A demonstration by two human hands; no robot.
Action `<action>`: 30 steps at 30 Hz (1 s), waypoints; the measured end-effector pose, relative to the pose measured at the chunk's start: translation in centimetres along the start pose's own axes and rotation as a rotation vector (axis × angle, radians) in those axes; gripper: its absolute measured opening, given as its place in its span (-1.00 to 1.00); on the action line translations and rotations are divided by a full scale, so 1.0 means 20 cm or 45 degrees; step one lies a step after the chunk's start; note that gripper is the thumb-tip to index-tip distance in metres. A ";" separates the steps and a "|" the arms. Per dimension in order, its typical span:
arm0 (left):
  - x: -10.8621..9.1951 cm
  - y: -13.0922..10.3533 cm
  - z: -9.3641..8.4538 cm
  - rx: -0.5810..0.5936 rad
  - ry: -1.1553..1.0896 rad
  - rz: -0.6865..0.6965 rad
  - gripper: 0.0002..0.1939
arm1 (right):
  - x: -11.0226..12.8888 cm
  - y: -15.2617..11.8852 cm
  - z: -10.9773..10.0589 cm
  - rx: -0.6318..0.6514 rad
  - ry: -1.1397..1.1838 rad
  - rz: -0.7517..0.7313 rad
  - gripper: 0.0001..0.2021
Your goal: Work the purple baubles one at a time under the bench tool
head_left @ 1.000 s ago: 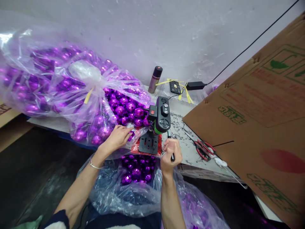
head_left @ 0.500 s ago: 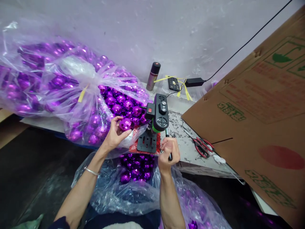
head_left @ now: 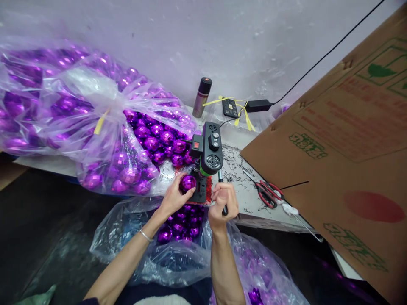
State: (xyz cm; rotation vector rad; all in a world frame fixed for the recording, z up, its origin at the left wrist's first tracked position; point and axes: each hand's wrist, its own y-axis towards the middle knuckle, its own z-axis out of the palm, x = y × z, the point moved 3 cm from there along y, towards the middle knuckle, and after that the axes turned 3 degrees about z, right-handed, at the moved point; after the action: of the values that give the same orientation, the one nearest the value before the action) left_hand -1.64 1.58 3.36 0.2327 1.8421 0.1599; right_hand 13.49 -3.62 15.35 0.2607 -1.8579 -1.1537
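Note:
My left hand [head_left: 174, 195] grips a shiny purple faceted ball [head_left: 188, 182] between thumb and fingers. It holds the ball over the slotted black base plate [head_left: 200, 192] of a small bench drill press [head_left: 212, 144]. The press has a black top, a red switch and a green ring below its head. My right hand [head_left: 225, 203] is closed around the black-gripped lever [head_left: 225, 210] on the press's right side. Whether the ball touches the tool under the head is hidden from me.
A clear bag of purple balls [head_left: 140, 140] lies left; another open plastic bag [head_left: 171, 254] with balls hangs below the table edge. Behind stand a spray can [head_left: 202, 97] and a power adapter [head_left: 259, 105]. Red-handled scissors [head_left: 269, 194] and a large carton [head_left: 333, 156] are right.
My left hand has carried the purple ball rightward and down, from beside the bag to above the press's base plate. My right hand stays on the lever. The view has shifted slightly.

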 end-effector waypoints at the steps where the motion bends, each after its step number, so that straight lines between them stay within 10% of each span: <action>1: 0.00 0.01 0.01 0.006 0.065 0.026 -0.37 | 0.00 0.00 0.00 0.001 -0.007 -0.002 -0.66; 12: -0.03 0.01 0.01 0.149 0.393 0.423 -0.41 | 0.01 0.01 -0.01 0.028 -0.006 -0.030 -0.68; 30: -0.02 0.05 0.00 0.145 0.437 0.333 -0.40 | 0.01 0.00 -0.01 0.040 -0.036 -0.022 -0.69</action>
State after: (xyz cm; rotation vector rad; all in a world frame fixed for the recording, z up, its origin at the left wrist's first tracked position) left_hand -1.38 2.54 3.94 0.5550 2.1593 0.2913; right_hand 13.53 -3.86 15.56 0.2803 -1.9030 -1.1458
